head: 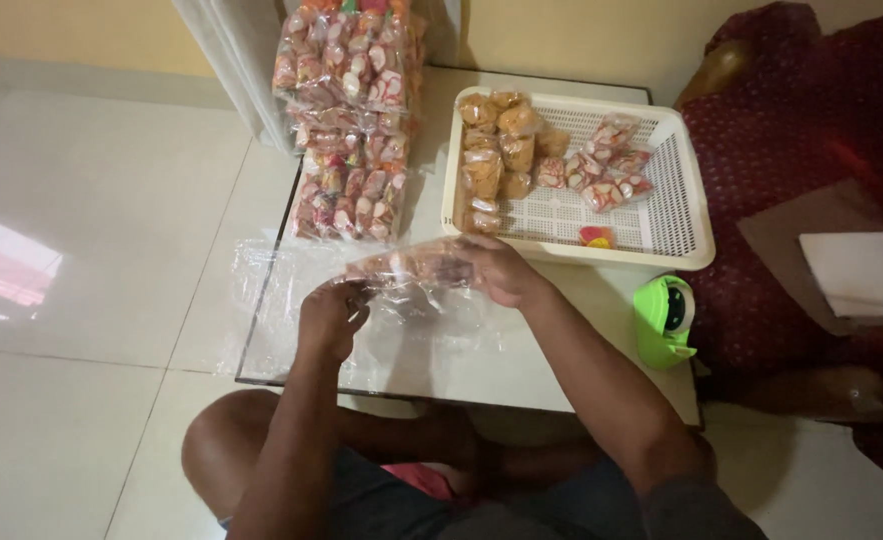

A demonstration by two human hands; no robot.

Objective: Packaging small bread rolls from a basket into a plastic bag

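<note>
Head view: both your hands hold one clear snack bag (411,268) over the low table (521,350).
Your left hand (331,318) pinches its open end; your right hand (501,270) closes around the filled end, keeping it level beside the white basket (676,235).

Looks like a home, living-room floor used as a small snack-packing spot. Evidence: glossy pale floor tiles (91,220), person sitting cross-legged on them at a low glass-topped table (521,365). Right: dark red upholstered armchair (811,140) with wooden arm. Far: yellow wall (71,30), white door frame (236,60). On the table: stacked bundles of snack packets (351,120), white plastic basket (676,240) with more packets, green tape dispenser (664,320). Domestic furniture, no shop fittings.
</note>
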